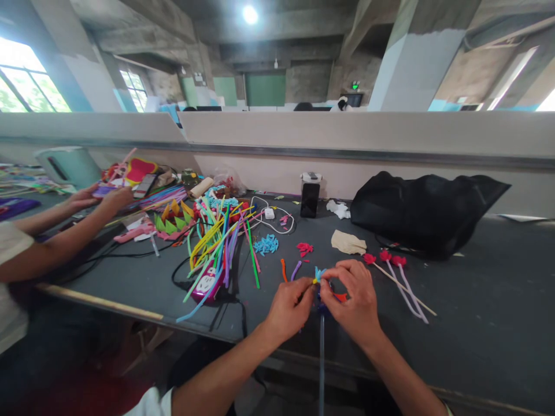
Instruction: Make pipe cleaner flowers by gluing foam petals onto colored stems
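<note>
My left hand (pixel 289 307) pinches the yellow base of a small light-blue pipe-cleaner flower (pixel 319 274). My right hand (pixel 353 301) is closed at the flower's blue petals from the other side, thumb and forefinger together. Under the hands lies something dark blue and orange, mostly hidden. A pale thin stem (pixel 321 358) hangs down over the table edge below the hands. Just beyond are an orange pipe-cleaner piece (pixel 284 270) and a purple piece (pixel 296 270). Red bent pieces (pixel 304 249) and a heap of blue pieces (pixel 266 245) lie farther back.
Several colourful pipe cleaners (pixel 217 237) spread over a magenta power strip (pixel 207 286). Red flowers on stems (pixel 401 283) lie right, before a black bag (pixel 416 211). A phone (pixel 310 200) stands at the back. At left, another person's hands (pixel 110 199) work beside a teal kettle (pixel 69 166).
</note>
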Demonstrator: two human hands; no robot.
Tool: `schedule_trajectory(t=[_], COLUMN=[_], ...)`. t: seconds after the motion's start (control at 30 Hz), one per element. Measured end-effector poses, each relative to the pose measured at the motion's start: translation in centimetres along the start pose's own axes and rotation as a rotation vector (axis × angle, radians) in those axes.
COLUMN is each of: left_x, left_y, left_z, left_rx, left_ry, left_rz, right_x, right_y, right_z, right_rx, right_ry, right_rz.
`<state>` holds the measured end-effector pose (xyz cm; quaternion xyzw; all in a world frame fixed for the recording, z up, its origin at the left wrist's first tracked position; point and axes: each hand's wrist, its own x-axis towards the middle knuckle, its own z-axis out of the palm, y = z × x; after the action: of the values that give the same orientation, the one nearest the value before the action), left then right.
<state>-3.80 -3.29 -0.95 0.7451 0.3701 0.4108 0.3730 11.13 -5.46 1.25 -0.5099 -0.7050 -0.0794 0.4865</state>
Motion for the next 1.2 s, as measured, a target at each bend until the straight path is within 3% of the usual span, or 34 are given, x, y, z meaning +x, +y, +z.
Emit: schedule_trajectory(t=[0.1,0.2,0.37,0.6,1.03,1.2], left_x=[0.0,0.2,0.5,0.5,0.8,0.7], left_y=[0.2,0.4,0.9,1.2,0.3,-0.2], left_z=[0.0,-0.1,-0.7,-1.2,-1.8,-2.1], left_rx=[-0.132,-0.417,-0.724,-0.815,-0.961,-1.002], left_ry=[-0.009,-0.044,-0.069,-0.082,-0.081,-0.083], left_rz=[-0.089,-0.268,-0.435,-0.457,-0.516,-0.47], right_x=[0.0,0.2,0.2,-0.2,-0.8,-0.9], right_y=[0.1,0.7,1.6,1.5,2.2,3.6], right_z=[-0.4,-0.9,-1.3,-0.9,-0.2,0.2], right_rx=[0.117,0.189,0.25,0.229,0.093,0.127], right_ry=[0.095,0.172,0.148,0.166,0.088,-0.111], right_rz=[0.091,0.26,0.391,0.373,0.473,0.46])
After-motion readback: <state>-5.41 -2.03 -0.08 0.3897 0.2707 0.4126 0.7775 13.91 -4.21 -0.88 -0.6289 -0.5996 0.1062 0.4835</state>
